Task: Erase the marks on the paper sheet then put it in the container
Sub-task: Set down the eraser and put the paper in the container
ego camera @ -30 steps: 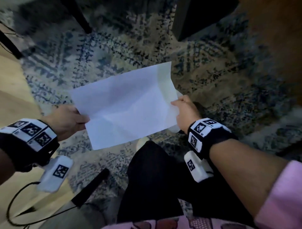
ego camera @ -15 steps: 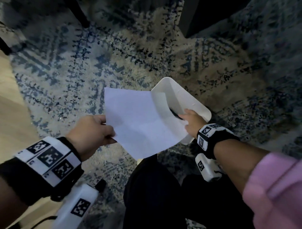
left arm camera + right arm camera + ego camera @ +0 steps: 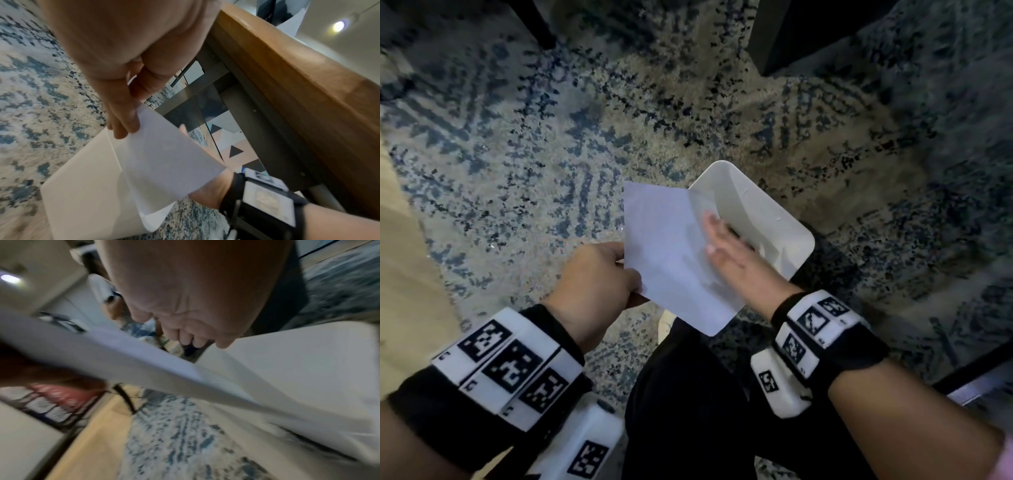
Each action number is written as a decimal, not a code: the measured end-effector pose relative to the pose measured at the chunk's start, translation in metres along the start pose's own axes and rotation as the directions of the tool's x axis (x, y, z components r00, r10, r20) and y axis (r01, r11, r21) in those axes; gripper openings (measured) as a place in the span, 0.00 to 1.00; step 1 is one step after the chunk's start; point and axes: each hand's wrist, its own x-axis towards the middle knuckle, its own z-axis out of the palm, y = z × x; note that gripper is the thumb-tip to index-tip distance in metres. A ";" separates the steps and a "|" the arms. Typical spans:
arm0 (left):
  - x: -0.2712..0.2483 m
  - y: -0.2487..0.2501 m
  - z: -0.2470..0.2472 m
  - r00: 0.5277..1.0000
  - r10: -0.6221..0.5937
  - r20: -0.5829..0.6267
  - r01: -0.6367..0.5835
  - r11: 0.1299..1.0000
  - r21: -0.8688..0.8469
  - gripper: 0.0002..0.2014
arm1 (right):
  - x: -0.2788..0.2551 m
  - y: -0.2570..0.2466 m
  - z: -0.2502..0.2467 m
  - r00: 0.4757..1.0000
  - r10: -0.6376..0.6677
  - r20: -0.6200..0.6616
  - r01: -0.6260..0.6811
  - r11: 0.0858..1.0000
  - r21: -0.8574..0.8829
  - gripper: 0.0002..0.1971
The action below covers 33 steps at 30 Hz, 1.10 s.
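Paper sheet (image 3: 671, 253) was held above the rug (image 3: 524, 164), long axis running from near-right corner to far-left, its far-right edge dipping into the white container (image 3: 763, 212) on the floor. Left hand (image 3: 595, 281) pinched the sheet's left edge btwn thumb & fingers; right hand (image 3: 726, 253) lay flat on it, fingers spread. No writing legible on the sheet. Wooden table edge (image 3: 298, 84) stood right of the hands; dark trousers (image 3: 688, 404) nearest the camera.

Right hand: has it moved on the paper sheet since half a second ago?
Yes. The right hand let go of the paper sheet edge and now lies open by the container.
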 end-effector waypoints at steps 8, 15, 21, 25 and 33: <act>-0.013 0.006 -0.006 1.000 -0.008 0.016 0.009 0.998 -0.056 0.17 | 0.011 0.046 0.003 0.938 0.312 0.153 -0.270 0.932 -0.243 0.28; -0.012 0.008 0.004 0.999 -0.018 0.038 0.020 0.998 -0.055 0.17 | 0.019 0.010 0.023 0.992 -0.045 0.114 0.056 0.994 -0.089 0.31; -0.016 0.010 -0.002 0.999 -0.015 0.043 0.017 0.999 -0.047 0.16 | 0.028 0.039 0.001 0.951 0.308 0.031 -0.288 0.917 -0.276 0.32; -0.010 0.005 0.001 0.999 -0.020 0.038 0.020 1.000 0.001 0.18 | 0.037 -0.005 0.006 0.998 -0.054 0.015 0.056 0.990 -0.129 0.33; -0.013 0.010 -0.009 0.995 0.014 0.103 -0.015 1.000 0.015 0.16 | 0.058 0.039 -0.003 0.959 0.263 0.107 -0.243 0.955 -0.172 0.33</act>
